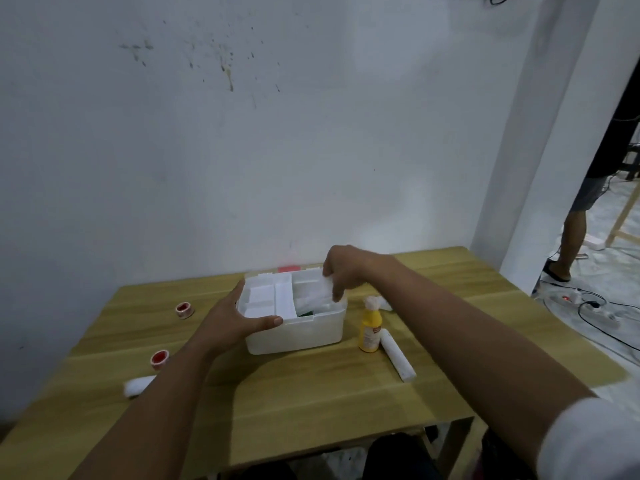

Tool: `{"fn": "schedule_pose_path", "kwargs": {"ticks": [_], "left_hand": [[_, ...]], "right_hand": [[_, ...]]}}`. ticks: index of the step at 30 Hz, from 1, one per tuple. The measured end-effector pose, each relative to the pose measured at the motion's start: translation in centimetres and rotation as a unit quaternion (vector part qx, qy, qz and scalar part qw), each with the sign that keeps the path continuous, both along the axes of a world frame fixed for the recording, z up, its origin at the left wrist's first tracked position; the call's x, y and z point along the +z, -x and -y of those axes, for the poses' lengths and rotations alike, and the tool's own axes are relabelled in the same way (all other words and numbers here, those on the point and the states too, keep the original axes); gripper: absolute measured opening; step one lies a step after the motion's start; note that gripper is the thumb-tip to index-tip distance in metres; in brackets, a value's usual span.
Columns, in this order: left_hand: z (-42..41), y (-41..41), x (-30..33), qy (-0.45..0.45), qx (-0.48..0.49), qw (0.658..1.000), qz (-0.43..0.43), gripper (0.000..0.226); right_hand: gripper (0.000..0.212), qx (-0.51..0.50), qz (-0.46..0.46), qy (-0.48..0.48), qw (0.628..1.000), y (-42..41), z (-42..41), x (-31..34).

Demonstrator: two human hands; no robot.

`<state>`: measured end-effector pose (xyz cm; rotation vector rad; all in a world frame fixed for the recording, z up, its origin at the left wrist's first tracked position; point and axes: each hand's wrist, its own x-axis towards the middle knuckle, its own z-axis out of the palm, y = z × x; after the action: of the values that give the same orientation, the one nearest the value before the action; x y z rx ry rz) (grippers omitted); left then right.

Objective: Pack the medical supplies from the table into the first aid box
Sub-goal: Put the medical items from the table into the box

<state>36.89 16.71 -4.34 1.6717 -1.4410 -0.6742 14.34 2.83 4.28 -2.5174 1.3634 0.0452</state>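
The white first aid box (304, 332) stands open in the middle of the wooden table (311, 386), with a white divided tray on its left side. My left hand (239, 317) grips the box's front-left corner, thumb along the front rim. Over the box's right side my right hand (341, 271) is shut on a white packet (317, 296) that it holds inside the box. Right of the box stand a yellow bottle (370, 325) and a white bandage roll (398, 355). Two red tape rolls (184, 310) (160, 359) and another white bandage roll (136, 385) lie to the left.
A white wall rises right behind the table. The table's right edge borders a doorway where a person's legs (571, 233) stand, with power strips and cables (595, 306) on the floor. A small white item (386, 303) lies behind the bottle.
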Motion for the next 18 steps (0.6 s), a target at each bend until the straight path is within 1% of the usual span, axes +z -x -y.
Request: {"fn": "schedule_pose_path", "kwargs": {"ticks": [2,4,8,11,13,15,18], "left_hand": [[0.1,-0.1,-0.1,-0.008,0.002,1.000,0.009,0.110],[0.1,-0.2,-0.1,-0.013,0.005,1.000,0.015,0.117],[0.2,-0.4,-0.3,-0.020,0.008,0.999,0.025,0.124],[0.3,-0.3,-0.2,-0.019,0.008,1.000,0.022,0.122],[0.2,-0.1,-0.2,-0.011,0.006,1.000,0.021,0.120],[0.1,0.0,-0.2,-0.009,0.004,1.000,0.014,0.116],[0.1,0.0,-0.2,0.003,-0.002,1.000,-0.007,0.099]], "right_hand": [[0.071,0.012,0.006,0.000,1.000,-1.7,-0.6,-1.2],[0.068,0.019,0.017,0.007,1.000,-3.1,-1.2,-2.2],[0.046,0.022,0.056,0.019,0.998,-5.0,-1.3,-4.1],[0.032,0.022,0.064,0.030,0.997,-5.7,-1.1,-4.7],[0.034,0.028,0.077,0.020,0.996,-5.4,-1.1,-4.5],[0.038,0.026,0.117,0.014,0.993,-4.3,-0.7,-3.5],[0.026,-0.022,0.208,0.058,0.976,-1.3,1.5,-1.5]]}}
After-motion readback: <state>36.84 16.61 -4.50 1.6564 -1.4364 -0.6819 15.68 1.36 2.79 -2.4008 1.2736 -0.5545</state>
